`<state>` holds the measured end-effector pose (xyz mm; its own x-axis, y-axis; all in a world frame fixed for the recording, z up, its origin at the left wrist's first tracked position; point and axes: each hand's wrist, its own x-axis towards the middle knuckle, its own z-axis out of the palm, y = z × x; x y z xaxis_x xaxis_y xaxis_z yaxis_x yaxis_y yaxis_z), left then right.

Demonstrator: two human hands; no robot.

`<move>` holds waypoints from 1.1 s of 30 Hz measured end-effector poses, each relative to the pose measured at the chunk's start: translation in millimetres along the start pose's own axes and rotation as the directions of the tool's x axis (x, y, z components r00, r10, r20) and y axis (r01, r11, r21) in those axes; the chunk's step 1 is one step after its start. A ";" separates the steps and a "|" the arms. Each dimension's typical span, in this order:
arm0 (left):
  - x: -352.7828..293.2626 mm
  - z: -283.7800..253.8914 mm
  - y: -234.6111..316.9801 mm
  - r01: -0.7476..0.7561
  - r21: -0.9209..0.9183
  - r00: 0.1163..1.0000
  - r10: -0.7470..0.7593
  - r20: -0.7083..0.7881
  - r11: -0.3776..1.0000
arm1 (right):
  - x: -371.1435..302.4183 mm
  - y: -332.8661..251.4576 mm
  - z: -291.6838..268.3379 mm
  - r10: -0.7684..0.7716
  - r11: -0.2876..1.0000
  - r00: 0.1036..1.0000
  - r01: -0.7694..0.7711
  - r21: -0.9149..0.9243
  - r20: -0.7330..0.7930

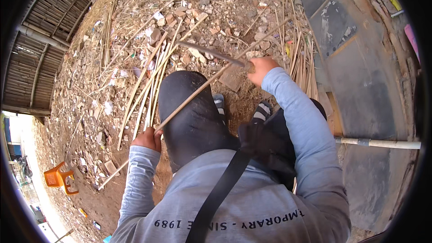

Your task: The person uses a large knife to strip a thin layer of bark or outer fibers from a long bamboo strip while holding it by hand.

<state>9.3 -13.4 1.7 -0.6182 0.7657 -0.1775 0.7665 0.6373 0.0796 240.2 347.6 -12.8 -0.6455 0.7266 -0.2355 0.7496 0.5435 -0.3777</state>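
My left hand (pixel 147 139) is closed round a long, thin bamboo strip (pixel 189 100) beside my left knee. The strip runs slantwise over my thigh, from the lower left up past my right hand to the far right. My right hand (pixel 262 70) grips the short handle of a long-bladed knife (pixel 207 51). Its dark, slightly curved blade points left and crosses the strip close to the handle; whether its edge touches the strip, I cannot tell. Loose bamboo strips (pixel 155 74) lie on the ground just beyond my left hand.
Another heap of bamboo strips (pixel 303 63) lies right of my right hand, beside grey sheets (pixel 366 94) and a white pipe (pixel 382 143). Rubble and dry straw cover the ground. An orange plastic chair (pixel 55 177) stands at lower left, below a bamboo-slat structure (pixel 40 58).
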 end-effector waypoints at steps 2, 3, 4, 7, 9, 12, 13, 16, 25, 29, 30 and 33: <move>-2.5 3.0 1.7 0.038 -0.082 0.999 -0.037 0.012 0.996 | -2.2 -4.5 6.2 -0.050 0.998 0.997 0.047 0.050 0.061; 3.4 2.6 7.6 0.046 -0.062 0.999 -0.046 0.013 0.997 | 8.8 13.6 15.6 0.011 0.988 1.000 -0.009 0.152 -0.015; 1.6 0.3 9.9 0.042 -0.043 0.998 -0.039 0.047 0.998 | 12.1 33.2 29.0 0.045 0.991 0.998 -0.040 0.125 -0.038; 9.0 -11.6 12.0 0.041 -0.009 0.996 -0.040 0.077 0.999 | 22.5 44.4 17.5 0.051 0.999 0.980 -0.049 0.015 -0.190; 4.7 -3.6 4.5 0.032 -0.013 0.999 -0.032 0.019 0.999 | 9.3 10.8 2.0 0.014 0.999 0.998 -0.012 0.041 -0.055; -1.5 8.1 -0.6 0.002 -0.013 0.999 -0.002 -0.041 1.000 | -2.0 -14.4 5.9 -0.006 1.000 0.998 0.004 0.017 0.069; 1.8 9.4 1.7 0.005 -0.020 0.999 -0.006 -0.040 1.000 | 11.7 -0.8 16.1 0.033 0.994 0.997 -0.040 0.099 0.072; 5.6 1.1 7.7 -0.007 -0.004 1.000 0.006 -0.031 1.000 | 22.2 27.3 2.5 0.061 0.990 0.998 -0.059 0.126 -0.011; 1.6 -1.6 5.5 0.007 -0.012 0.999 -0.007 0.047 1.000 | 17.6 22.9 14.4 0.061 0.993 0.998 -0.062 0.101 0.015; 11.3 -11.7 -3.3 -0.032 -0.087 0.996 0.039 0.079 0.996 | 16.9 28.2 -7.9 0.043 0.999 0.986 -0.039 0.025 -0.159; 10.4 -13.3 -8.3 -0.035 -0.129 0.993 0.050 0.108 0.991 | 10.2 21.8 -8.8 0.026 1.000 0.987 -0.025 0.008 -0.160; 9.6 -15.5 -14.5 0.008 -0.289 0.982 0.048 0.185 0.957 | -5.6 -2.9 -7.2 -0.081 0.996 0.986 0.084 0.014 -0.148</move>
<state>-10.5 -13.9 14.1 -0.5377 0.7661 -0.3520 0.6789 0.6410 0.3580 242.7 345.0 -3.9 -0.6751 0.7345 -0.0695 0.6910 0.5964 -0.4085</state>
